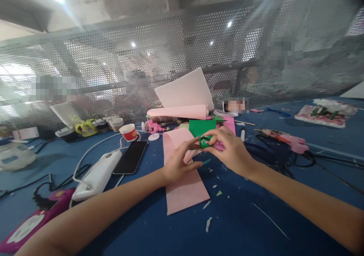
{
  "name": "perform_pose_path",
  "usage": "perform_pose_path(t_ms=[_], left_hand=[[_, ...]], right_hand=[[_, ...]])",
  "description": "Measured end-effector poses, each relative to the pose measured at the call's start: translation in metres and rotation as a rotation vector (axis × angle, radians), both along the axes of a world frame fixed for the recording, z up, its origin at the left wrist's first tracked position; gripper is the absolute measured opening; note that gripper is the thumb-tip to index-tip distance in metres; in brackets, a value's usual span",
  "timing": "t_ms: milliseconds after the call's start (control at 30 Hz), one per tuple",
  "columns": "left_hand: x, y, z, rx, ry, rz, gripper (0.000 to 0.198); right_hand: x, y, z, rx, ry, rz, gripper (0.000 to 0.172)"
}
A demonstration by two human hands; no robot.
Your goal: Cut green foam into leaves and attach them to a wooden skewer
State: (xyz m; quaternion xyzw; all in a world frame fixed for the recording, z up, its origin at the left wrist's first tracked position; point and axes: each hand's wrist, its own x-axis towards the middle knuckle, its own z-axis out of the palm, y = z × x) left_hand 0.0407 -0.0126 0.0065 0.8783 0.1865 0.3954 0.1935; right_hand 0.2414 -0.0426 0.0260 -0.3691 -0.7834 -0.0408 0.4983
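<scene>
A curled loop of shiny green strip (203,141) is pinched between the thumb and fingers of my right hand (234,150). From the other side, the fingertips of my left hand (178,163) reach to the loop's edge, with the thumb spread apart below. A narrow teal tip (206,162) shows at the left thumb's end; I cannot tell if it is a nail or a scrap. Beneath my left hand lies a folded pink sheet (186,195). Right behind the loop is a flat green sheet (201,127), with a magenta sheet (229,124) beside it.
Left of my hands are a black phone (131,157), a white power strip (98,174), a red-and-white paper cup (128,133) and a magenta device (40,222). A pink glue gun (294,142) with cables lies right. Paper scraps (208,224) dot the blue table. A perforated metal screen (176,47) rises behind.
</scene>
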Motion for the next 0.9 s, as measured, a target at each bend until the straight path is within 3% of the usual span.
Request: perform_pose_path(t_ms=[433, 667, 900], left_hand=[[0.002, -0.012, 0.0, 0.056, -0.049, 0.208, 0.066], [0.005, -0.019, 0.0, 0.107, -0.031, 0.215, 0.037], [0.007, -0.015, -0.002, 0.081, -0.052, 0.256, 0.019]], right_hand=[[-0.022, -0.02, -0.005, -0.165, 0.125, 0.074, 0.023], [-0.029, -0.028, -0.004, -0.245, 0.188, 0.162, 0.016], [-0.019, -0.019, -0.003, -0.224, 0.266, 0.109, 0.021]])
